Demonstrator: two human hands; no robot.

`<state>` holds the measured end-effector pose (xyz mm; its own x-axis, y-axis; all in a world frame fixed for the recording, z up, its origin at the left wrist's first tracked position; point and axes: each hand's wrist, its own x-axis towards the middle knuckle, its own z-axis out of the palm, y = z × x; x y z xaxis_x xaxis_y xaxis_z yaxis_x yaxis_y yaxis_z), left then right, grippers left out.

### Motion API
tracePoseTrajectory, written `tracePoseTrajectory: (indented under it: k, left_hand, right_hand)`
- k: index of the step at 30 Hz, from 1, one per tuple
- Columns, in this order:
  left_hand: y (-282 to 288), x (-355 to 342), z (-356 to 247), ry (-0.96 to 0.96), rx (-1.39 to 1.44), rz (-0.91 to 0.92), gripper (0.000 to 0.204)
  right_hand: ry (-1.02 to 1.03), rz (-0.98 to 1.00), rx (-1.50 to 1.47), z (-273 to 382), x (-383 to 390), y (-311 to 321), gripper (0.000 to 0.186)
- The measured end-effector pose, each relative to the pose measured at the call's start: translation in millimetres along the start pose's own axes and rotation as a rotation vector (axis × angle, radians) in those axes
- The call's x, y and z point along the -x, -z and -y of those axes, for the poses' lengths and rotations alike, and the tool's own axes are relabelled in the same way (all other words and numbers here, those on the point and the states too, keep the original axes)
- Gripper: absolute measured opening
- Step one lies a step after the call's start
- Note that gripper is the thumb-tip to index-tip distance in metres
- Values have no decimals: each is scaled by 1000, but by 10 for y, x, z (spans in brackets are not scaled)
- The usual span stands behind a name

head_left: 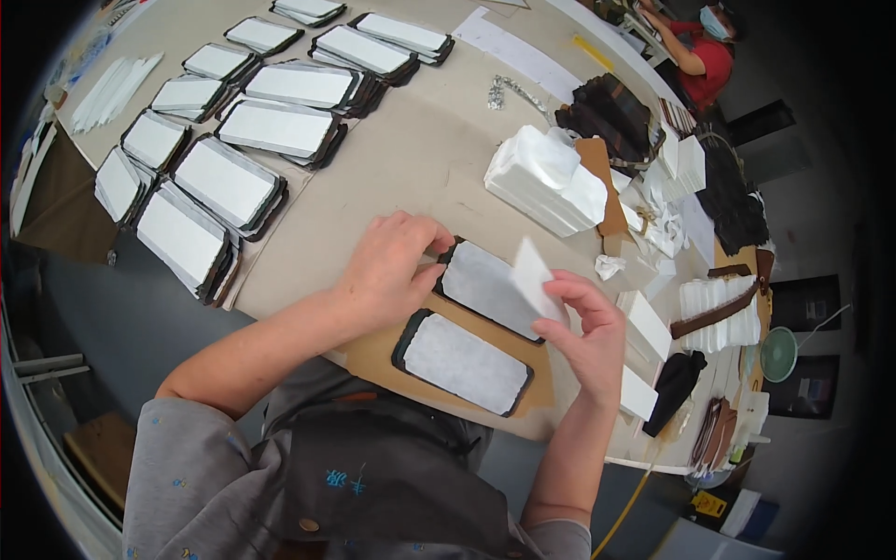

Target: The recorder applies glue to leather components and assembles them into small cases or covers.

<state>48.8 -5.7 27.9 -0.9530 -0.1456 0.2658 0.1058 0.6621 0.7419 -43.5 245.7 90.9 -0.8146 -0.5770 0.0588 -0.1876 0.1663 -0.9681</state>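
Note:
My right hand (590,322) pinches a thin white rectangular card (534,277) between thumb and fingers, tilted upright over the right part of a black-edged panel. That panel (481,285) lies flat, its black border framing a whitish face. At its left end is my left hand (397,266), thumb and fingers curved and apart, fingertips at the corner; whether they press on it is hard to see. A second black-edged panel (467,359) lies nearer me, apart from the first. Beneath both is a brown cardboard sheet (383,359).
Piles of similar panels (285,126) cover the table's far left. Beyond my hands stands a tall stack of white sheets (546,182). White blocks (644,322), dark fabric (607,117) and scraps crowd the right. A co-worker in red (705,61) is at the far right.

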Motion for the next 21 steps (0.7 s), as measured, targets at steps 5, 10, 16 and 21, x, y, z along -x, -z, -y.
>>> tracePoseTrajectory:
  k: [5, 10, 16, 21]
  left_hand:
    - [-62, 10, 73, -31, 49, 24, 40]
    - [-47, 13, 88, 0, 68, 63, 43]
    - [-24, 7, 91, -3, 82, 64, 44]
    - [-24, -11, 89, -17, 91, 65, 45]
  right_hand:
    - [120, 75, 501, -156, -141, -272, 44]
    - [156, 86, 568, -264, -176, -353, 46]
    - [170, 86, 622, -288, -211, -397, 46]
    - [161, 82, 627, -286, -219, -396, 46]
